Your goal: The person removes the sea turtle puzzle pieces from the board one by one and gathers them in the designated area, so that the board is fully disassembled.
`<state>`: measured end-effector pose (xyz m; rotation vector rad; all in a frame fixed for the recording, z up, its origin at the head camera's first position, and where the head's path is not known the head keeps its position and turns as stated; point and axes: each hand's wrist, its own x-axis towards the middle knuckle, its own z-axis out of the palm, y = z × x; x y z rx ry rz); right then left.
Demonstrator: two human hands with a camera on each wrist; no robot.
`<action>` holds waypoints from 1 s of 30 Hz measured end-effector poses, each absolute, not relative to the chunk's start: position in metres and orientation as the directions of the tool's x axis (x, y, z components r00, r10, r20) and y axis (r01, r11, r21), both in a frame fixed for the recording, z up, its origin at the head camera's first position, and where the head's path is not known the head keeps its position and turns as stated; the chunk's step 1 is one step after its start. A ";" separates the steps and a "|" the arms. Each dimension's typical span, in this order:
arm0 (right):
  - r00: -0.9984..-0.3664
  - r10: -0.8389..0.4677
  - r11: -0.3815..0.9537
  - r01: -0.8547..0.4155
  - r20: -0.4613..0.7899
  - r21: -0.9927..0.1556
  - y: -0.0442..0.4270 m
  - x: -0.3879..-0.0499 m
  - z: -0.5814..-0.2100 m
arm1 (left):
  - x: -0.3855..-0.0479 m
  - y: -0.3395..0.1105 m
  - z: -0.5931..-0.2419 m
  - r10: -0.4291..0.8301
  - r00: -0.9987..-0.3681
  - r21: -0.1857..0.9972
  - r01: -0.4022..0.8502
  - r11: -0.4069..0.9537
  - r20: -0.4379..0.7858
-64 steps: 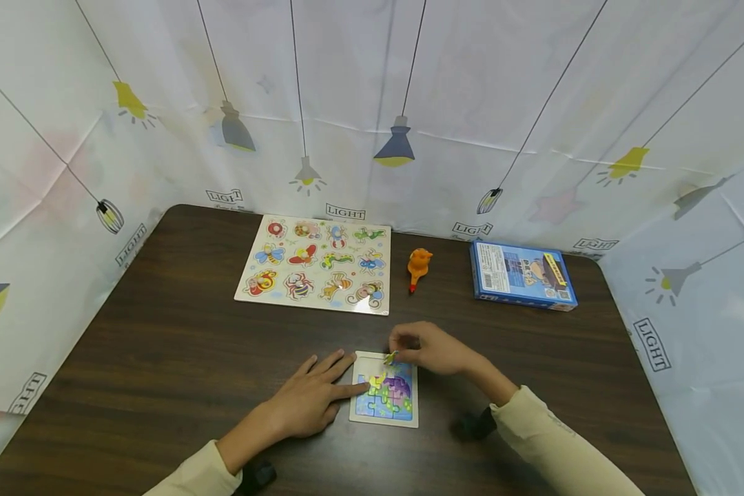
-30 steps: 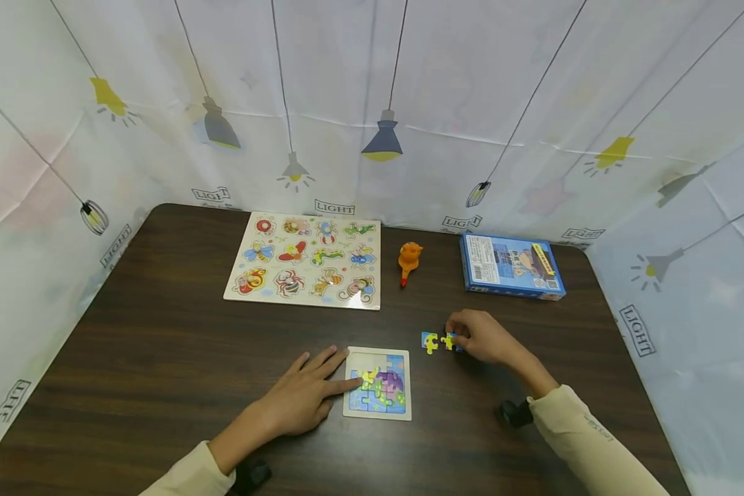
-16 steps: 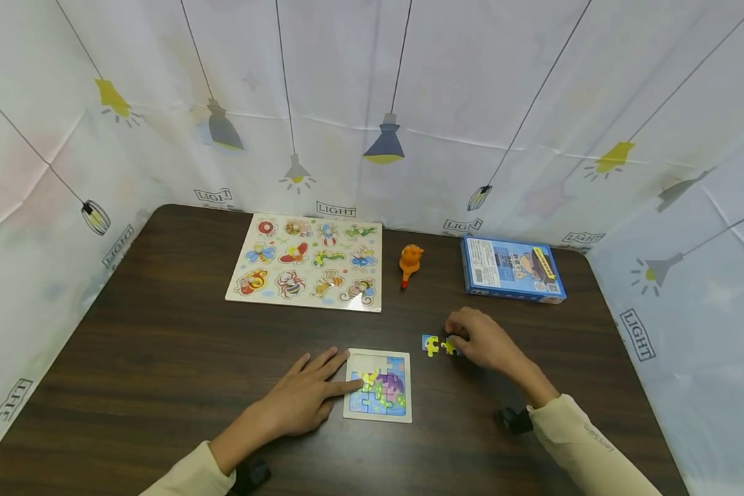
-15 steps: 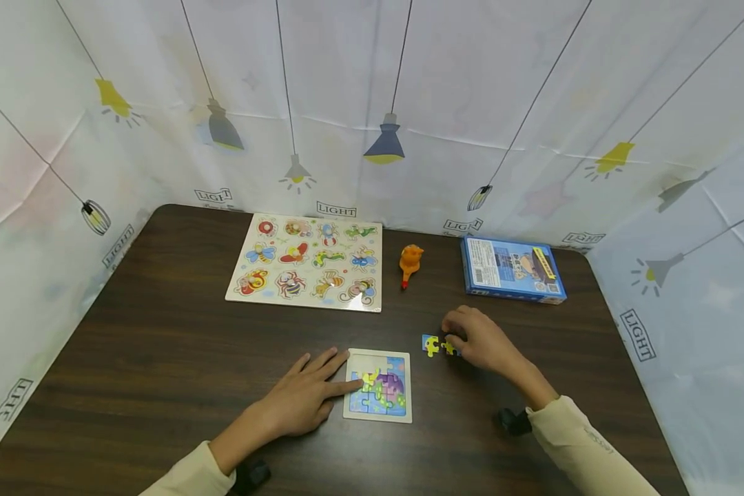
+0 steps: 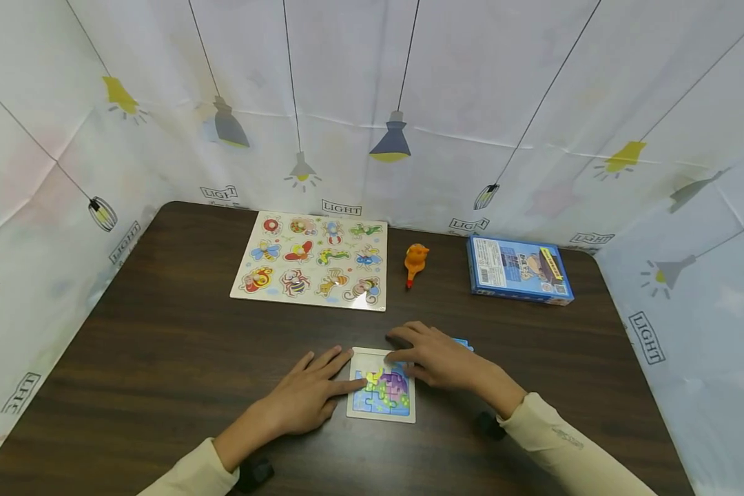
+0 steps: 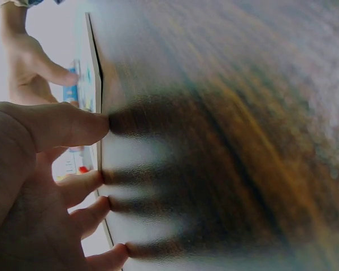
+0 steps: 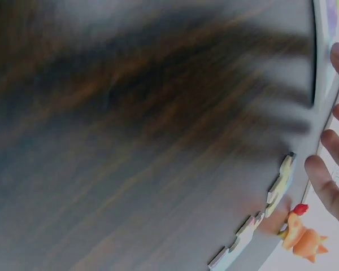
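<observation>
A small square jigsaw in a pale frame (image 5: 381, 417) lies on the dark table. My left hand (image 5: 297, 399) rests spread beside its left edge, the index finger reaching onto the pieces. My right hand (image 5: 440, 358) is over the jigsaw's upper right part, fingers loosely extended, with no piece visible in them; whether they touch is unclear. Just behind that hand a blue bit of a loose piece (image 5: 463, 343) shows. The right wrist view has two loose pieces (image 7: 279, 186) on the table near the right hand's fingers (image 7: 326, 180). The left wrist view shows the left hand (image 6: 51, 164) against the frame's edge.
Beyond the jigsaw lies a large board with insect pictures (image 5: 310, 260). To its right are an orange animal-shaped toy (image 5: 416, 257) with a red tip and a blue box (image 5: 519, 270). A curtain printed with lamps (image 5: 341, 89) borders the table (image 5: 180, 331).
My right hand has moved left from the loose pieces to over the jigsaw, leaving them on the table. My left hand has stayed at the frame. The head view has shifted slightly.
</observation>
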<state>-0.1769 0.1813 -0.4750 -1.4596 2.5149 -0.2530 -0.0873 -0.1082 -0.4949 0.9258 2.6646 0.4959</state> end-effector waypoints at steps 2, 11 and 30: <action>-0.477 -0.870 0.493 -0.839 -0.124 -0.232 0.180 -0.177 -0.475 | -0.087 -0.108 -0.494 0.636 -0.756 0.407 0.539 0.737 -0.152; -0.477 -0.862 0.505 -0.838 -0.169 -0.206 0.177 -0.178 -0.474 | -0.086 -0.107 -0.496 0.632 -0.761 0.414 0.534 0.737 -0.145; -0.562 -0.823 0.526 -0.698 -0.085 -0.485 0.178 -0.168 -0.480 | -0.087 -0.107 -0.495 0.635 -0.762 0.419 0.538 0.731 -0.130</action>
